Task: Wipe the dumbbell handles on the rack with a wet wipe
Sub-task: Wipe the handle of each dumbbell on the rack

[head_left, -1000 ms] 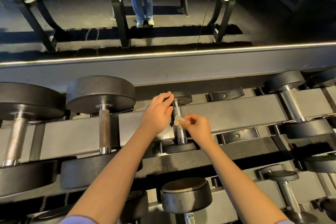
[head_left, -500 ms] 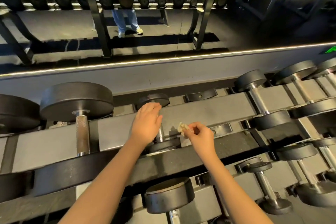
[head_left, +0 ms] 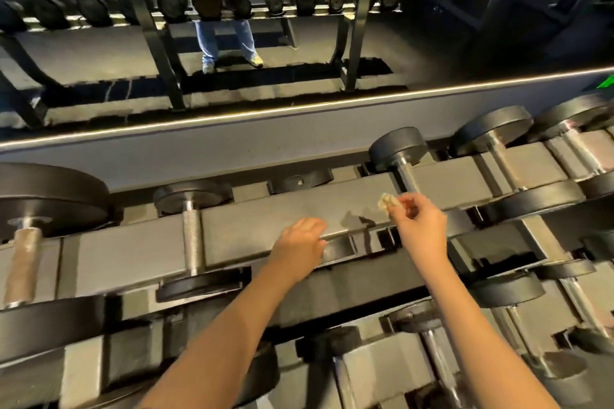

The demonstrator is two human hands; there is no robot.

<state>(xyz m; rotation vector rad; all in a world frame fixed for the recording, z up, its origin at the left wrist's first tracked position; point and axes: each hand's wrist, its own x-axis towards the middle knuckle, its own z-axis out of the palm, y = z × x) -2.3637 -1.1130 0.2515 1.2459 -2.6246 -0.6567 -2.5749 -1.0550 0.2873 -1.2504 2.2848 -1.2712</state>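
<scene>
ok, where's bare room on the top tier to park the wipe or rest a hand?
Bare beam between the knurled dumbbell handle and the left hand; another stretch left of that handle, up to the rusty handle. Crowded right of the right hand and wet wipe: dumbbells packed close.

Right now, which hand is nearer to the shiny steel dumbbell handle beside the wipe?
Right. The right hand, pinching the crumpled white wipe, is just below the shiny steel handle; the left hand rests on the grey rack beam, farther left.
</scene>
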